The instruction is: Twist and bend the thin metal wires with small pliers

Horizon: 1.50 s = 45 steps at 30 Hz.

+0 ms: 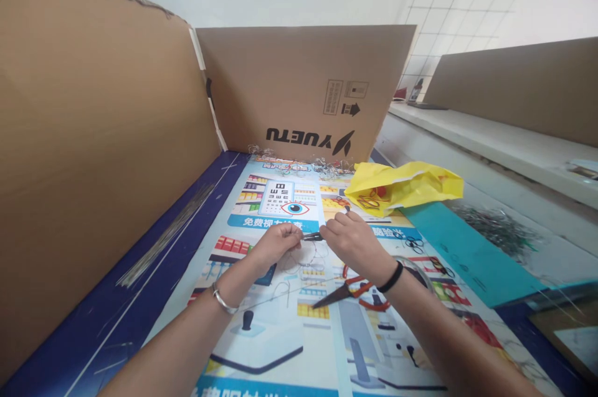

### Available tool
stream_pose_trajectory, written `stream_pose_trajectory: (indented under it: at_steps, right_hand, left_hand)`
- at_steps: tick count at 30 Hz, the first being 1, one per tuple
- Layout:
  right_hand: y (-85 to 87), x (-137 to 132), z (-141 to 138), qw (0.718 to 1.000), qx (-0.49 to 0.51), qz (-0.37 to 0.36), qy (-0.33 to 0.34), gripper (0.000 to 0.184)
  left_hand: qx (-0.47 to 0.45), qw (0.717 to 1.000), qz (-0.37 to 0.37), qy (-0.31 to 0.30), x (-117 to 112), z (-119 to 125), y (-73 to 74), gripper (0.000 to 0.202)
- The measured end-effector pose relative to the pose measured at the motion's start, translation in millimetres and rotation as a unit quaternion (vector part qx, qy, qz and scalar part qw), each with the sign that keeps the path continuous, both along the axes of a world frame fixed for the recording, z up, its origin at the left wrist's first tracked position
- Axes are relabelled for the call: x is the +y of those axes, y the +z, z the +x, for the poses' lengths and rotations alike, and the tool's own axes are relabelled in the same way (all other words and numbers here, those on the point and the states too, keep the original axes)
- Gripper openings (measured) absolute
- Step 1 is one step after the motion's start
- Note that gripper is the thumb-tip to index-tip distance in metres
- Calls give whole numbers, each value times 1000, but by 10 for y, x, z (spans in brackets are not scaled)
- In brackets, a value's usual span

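My left hand [279, 243] is closed, with thumb and index finger pinched on a thin wire [299, 263] that bends in loops just below. My right hand [354, 241] is wrapped round a pair of small pliers [312, 237]. Their dark jaws point left and meet the wire at my left fingertips; whether they are clamped on it is too small to tell. Most of the handles is hidden in my palm. Under my right wrist lie scissors [343, 294] with orange-red grips, blades toward the left. A straight wire [261, 302] stretches across the printed sheet.
A bundle of straight wires [166, 235] lies at left. Wire scraps [329, 167] gather by the cardboard panel [299, 85]. A yellow bag [420, 182] stands at right, near black rings [413, 244], a teal board [467, 253] and a wire heap [498, 232]. Another cardboard wall [103, 123] rises at left.
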State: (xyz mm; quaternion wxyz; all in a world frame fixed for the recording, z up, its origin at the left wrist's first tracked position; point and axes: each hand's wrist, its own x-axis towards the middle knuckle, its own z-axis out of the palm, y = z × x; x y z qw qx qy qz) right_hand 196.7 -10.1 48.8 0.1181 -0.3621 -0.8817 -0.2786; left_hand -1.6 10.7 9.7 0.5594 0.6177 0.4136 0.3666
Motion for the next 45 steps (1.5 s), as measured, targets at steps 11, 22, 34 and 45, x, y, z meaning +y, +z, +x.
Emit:
stream_pose_trajectory:
  at_steps: [11,22,34,45]
  right_hand:
    - [-62,15,-3,1000,13,6,-10,13]
    - [-54,-22,-14,1000,-3,3,-11,11]
    - [-182,6,4,1000,21,1,-10,13]
    - [-230,18,3,999,20,-21,-24,11]
  left_hand:
    - [5,1000,-9,-7,-1,-3,8,11]
    - [14,1000,-16,1,4,-13,14,13]
    - [-5,999,-30,-15,-15,-34,58,14]
    - [-5,1000,-15,3,9,-21,-42,13]
